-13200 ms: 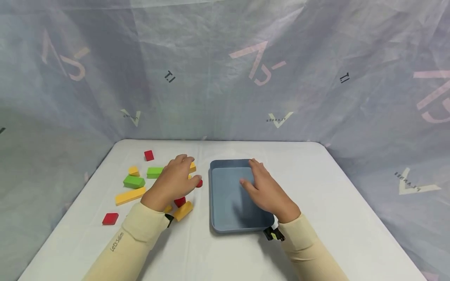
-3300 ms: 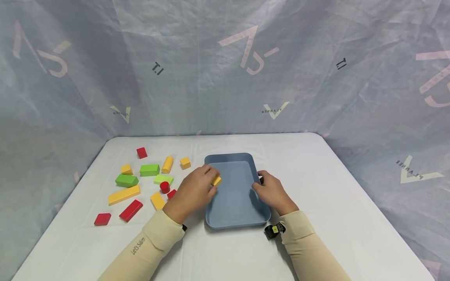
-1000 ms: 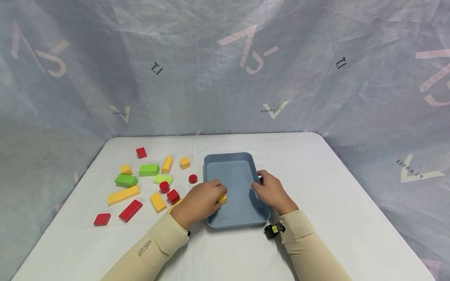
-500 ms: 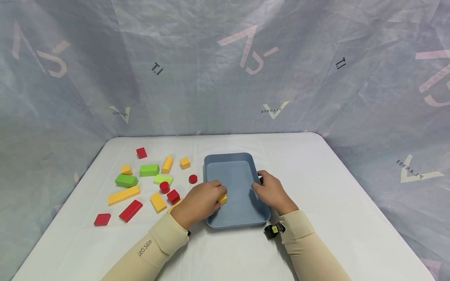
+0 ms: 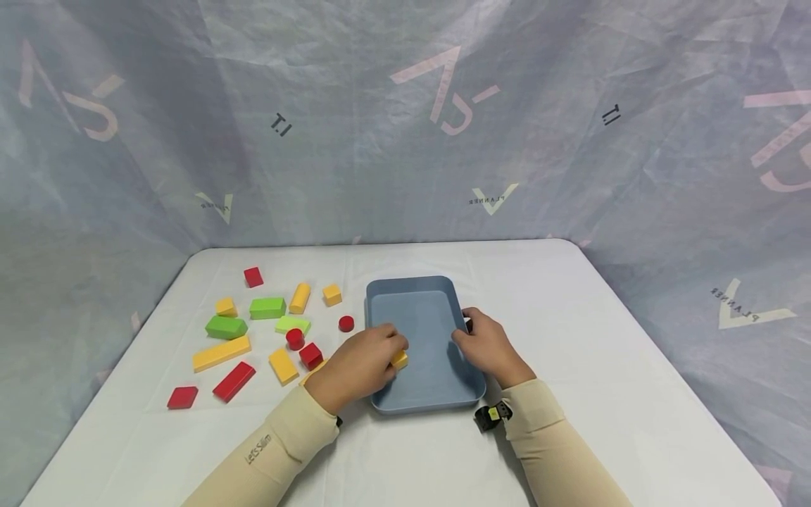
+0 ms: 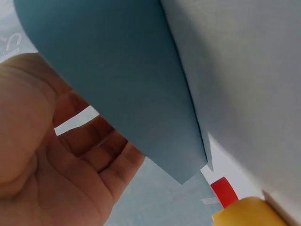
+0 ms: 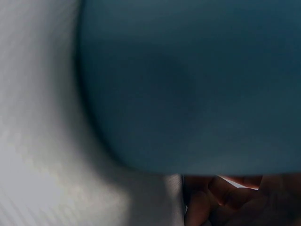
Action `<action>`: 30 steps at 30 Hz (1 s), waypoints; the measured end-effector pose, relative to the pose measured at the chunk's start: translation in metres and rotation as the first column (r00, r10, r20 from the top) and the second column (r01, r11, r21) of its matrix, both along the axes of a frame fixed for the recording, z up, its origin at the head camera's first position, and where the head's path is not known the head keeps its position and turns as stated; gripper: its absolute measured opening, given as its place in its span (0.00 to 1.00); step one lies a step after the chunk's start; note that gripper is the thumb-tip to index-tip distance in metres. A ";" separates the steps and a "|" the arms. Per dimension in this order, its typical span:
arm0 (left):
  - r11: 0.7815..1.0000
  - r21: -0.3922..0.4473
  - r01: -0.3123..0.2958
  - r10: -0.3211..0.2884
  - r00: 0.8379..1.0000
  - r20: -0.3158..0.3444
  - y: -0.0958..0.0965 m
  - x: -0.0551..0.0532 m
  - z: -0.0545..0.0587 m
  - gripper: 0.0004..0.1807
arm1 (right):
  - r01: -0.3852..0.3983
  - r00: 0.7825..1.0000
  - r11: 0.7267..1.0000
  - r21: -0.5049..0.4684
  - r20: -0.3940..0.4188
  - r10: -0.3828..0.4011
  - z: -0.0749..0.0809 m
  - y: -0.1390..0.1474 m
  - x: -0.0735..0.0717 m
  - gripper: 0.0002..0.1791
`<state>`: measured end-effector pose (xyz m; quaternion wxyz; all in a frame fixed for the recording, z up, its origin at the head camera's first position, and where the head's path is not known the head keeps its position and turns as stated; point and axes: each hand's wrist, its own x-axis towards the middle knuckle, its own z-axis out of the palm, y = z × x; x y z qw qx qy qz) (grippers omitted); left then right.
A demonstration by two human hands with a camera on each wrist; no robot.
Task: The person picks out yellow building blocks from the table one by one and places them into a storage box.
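A shallow blue-grey tray [image 5: 415, 310] lies on the table in front of me. My left hand [image 5: 366, 360] reaches over its left rim and pinches a small yellow block [image 5: 400, 360] low inside the tray; the fingers cover most of that block. At the opposite side, my right hand [image 5: 486, 343] grips the right rim, thumb inside. In the left wrist view the tray's outer wall [image 6: 122, 84] hides my left fingertips [image 6: 122, 169] in part. The right wrist view is mostly filled by the tray wall [image 7: 188, 94], with dark, partly hidden fingers [image 7: 197, 207] below.
Left of the tray lie several loose blocks, among them a red cube [image 5: 310, 355], a red disc [image 5: 346, 323], a green block [image 5: 267, 308], a long yellow block [image 5: 222, 353] and a yellow cylinder [image 5: 300, 298]. A grey cloth [image 5: 380, 141] hangs behind the white table [image 5: 538, 296].
Both hands first hovered with loose fingers. Then my right hand took the tray rim and my left brought the yellow block over the left rim, then lower and nearer. Over the last second, both stay still.
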<state>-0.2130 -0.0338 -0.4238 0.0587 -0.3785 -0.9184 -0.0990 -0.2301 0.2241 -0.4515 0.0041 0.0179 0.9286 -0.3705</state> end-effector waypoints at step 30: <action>0.997 0.051 -0.063 0.069 0.990 -0.123 -0.018 0.008 0.019 0.17 | -0.005 1.000 1.000 0.003 -0.002 0.005 -0.001 0.001 0.000 0.28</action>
